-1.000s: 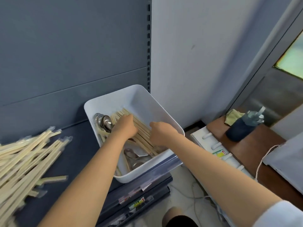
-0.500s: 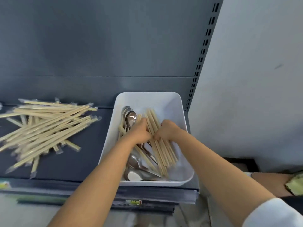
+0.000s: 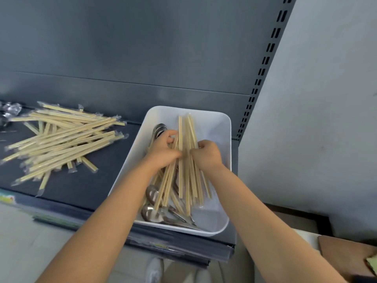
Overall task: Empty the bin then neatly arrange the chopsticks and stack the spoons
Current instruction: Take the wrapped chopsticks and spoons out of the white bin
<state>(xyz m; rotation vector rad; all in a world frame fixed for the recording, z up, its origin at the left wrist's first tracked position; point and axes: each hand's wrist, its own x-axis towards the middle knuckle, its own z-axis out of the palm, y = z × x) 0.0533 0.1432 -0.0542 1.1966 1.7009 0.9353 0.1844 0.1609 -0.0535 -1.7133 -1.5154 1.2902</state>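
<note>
A white bin (image 3: 221, 129) stands on the dark shelf (image 3: 114, 160). Inside it, a bundle of wrapped wooden chopsticks (image 3: 186, 180) stands fanned and raised above the bin floor. My left hand (image 3: 163, 151) grips the bundle from the left at its middle. My right hand (image 3: 207, 155) grips it from the right, the two hands almost touching. Metal spoons (image 3: 161, 215) lie on the bin floor near the front, with more spoons (image 3: 159, 128) behind my left hand. A loose pile of wrapped chopsticks (image 3: 61, 139) lies on the shelf to the left.
A grey back panel rises behind the shelf, with a slotted upright (image 3: 263, 68) at its right. A pale wall (image 3: 326, 119) is to the right. A brown surface (image 3: 344, 254) shows at the lower right corner. Price-label strip runs along the shelf's front edge (image 3: 61, 219).
Both hands have gathered the chopsticks in the bin into one bundle and lifted it off the spoons. The camera has swung left and down, bringing the pile on the shelf into view.
</note>
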